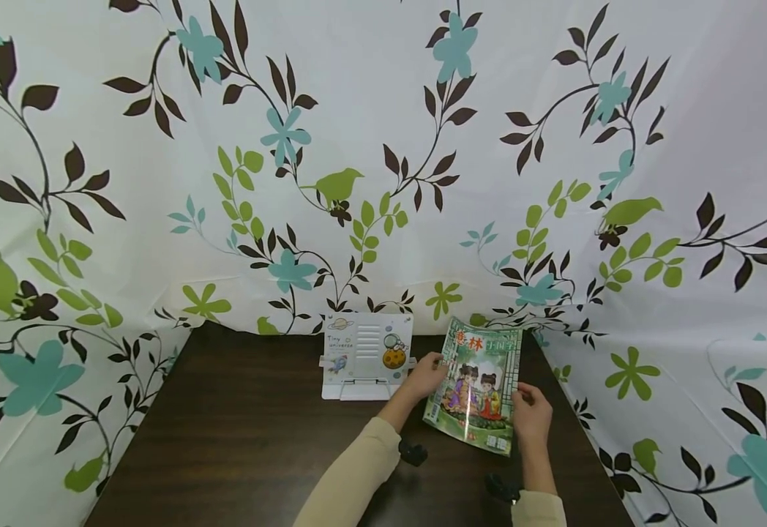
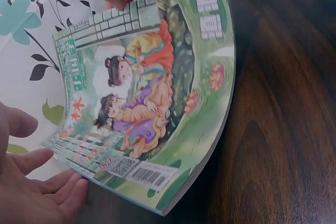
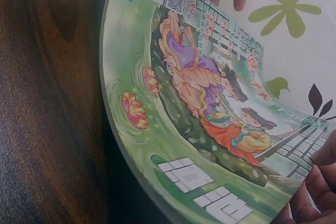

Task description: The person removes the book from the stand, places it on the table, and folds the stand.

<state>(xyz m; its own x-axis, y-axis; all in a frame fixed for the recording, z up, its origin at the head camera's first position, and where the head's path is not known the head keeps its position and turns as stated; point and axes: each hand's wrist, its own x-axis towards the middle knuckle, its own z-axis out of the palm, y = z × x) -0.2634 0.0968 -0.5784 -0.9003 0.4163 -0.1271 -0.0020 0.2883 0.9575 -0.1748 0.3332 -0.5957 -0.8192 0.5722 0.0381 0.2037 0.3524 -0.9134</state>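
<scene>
A glossy magazine [image 1: 476, 388] with a green cover, showing two cartoon children, is held tilted over the right part of the table, its cover bowed. My right hand [image 1: 532, 416] pinches its right edge; in the right wrist view the thumb lies by the cover and curled fingers [image 3: 310, 198] sit beneath. At the opposite, barcode side is my left hand [image 1: 427, 375]. Its fingers [image 2: 65, 195] are loosely extended at the spine edge, with the thumb [image 2: 21, 123] apart from the cover.
Left of the magazine, a white book stand [image 1: 367, 351] printed "Tiny universe" and planets stands at the back of the dark wooden table [image 1: 245, 432]. A floral curtain [image 1: 383, 146] closes off the back and sides. Black wrist cameras [image 1: 413, 452] sit on both wrists.
</scene>
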